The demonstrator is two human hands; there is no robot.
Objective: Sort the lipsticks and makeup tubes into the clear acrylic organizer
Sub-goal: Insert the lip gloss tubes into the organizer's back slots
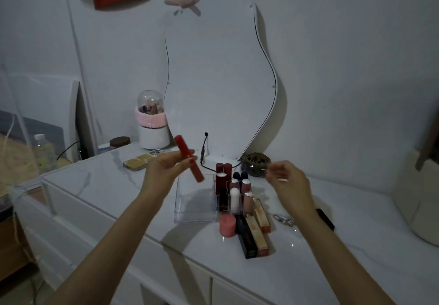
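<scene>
My left hand (166, 169) grips a red lipstick tube (188, 158) in the air, tilted, above the left side of the clear acrylic organizer (190, 209). The organizer's right slots hold several upright tubes (234, 186), dark red, pink and white. My right hand (288, 181) hovers to the right of the organizer with fingers loosely curled and nothing in it. In front of the organizer lie a pink cylinder (227, 225), a black tube (247, 238) and two gold-pink tubes (259, 228).
On the white marble-top dresser (332, 245), a curvy mirror (221, 79) stands at the back with a cable. A dark ornate bowl (256, 164), a keyring (283, 220), a phone (142, 161) and a domed brush holder (153, 124) sit around. A black box (326, 219) lies right.
</scene>
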